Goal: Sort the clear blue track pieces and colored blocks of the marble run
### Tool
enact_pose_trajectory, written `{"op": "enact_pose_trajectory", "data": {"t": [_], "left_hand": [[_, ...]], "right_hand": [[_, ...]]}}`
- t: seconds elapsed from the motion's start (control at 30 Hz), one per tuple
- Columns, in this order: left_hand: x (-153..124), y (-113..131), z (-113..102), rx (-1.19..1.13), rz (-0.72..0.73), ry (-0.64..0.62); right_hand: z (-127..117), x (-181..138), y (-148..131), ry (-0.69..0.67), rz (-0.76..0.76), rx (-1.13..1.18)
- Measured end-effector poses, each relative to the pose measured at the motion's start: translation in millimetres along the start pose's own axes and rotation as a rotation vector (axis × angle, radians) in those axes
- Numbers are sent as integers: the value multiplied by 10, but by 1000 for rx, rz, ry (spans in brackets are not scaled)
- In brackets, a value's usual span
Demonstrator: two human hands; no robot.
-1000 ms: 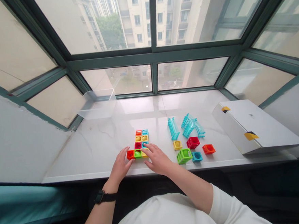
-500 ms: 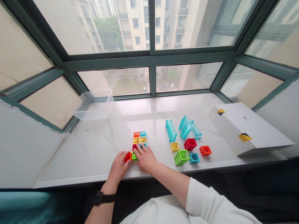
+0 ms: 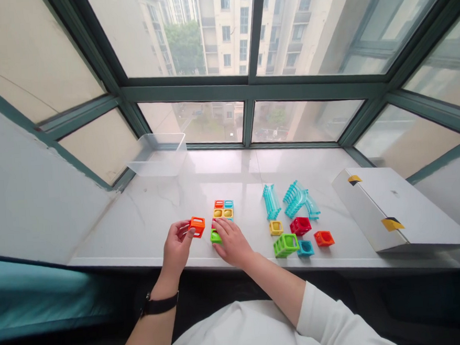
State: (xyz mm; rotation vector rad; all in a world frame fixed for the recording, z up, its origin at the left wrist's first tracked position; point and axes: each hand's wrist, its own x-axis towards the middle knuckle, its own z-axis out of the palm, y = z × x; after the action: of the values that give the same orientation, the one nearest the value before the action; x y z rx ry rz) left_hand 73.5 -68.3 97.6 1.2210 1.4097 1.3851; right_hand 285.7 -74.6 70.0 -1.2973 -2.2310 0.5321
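My left hand pinches an orange hollow cube block between thumb and fingers, held just left of a two-column group of coloured blocks. My right hand lies over the near right part of that group, fingers across the top and thumb by the green block, holding it against the ledge. Beyond the fingers, a yellow block, an orange-red block and a light blue block show. The fingers partly hide the row behind the green block.
On the white ledge, right of my hands, stand a tall green block, a yellow, a crimson, a blue and an orange-red block. Clear blue track pieces, a white box and a clear bin are behind.
My left hand has moved the orange block away from the green block's left side and lifted it. The right hand stays on the group. The camera view has shifted and tilted slightly.
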Motion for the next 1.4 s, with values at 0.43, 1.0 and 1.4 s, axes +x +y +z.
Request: {"op": "enact_pose_trajectory", "data": {"t": [0.43, 1.0, 1.4], "left_hand": [[-198, 545, 1022, -734, -316, -323], [-561, 800, 1540, -728, -554, -580], [-621, 871, 1438, -770, -593, -819]], "right_hand": [[-1005, -428, -259, 465, 4, 353], [-1661, -869, -214, 463, -55, 192], [-1603, -916, -102, 509, 5, 312]]}}
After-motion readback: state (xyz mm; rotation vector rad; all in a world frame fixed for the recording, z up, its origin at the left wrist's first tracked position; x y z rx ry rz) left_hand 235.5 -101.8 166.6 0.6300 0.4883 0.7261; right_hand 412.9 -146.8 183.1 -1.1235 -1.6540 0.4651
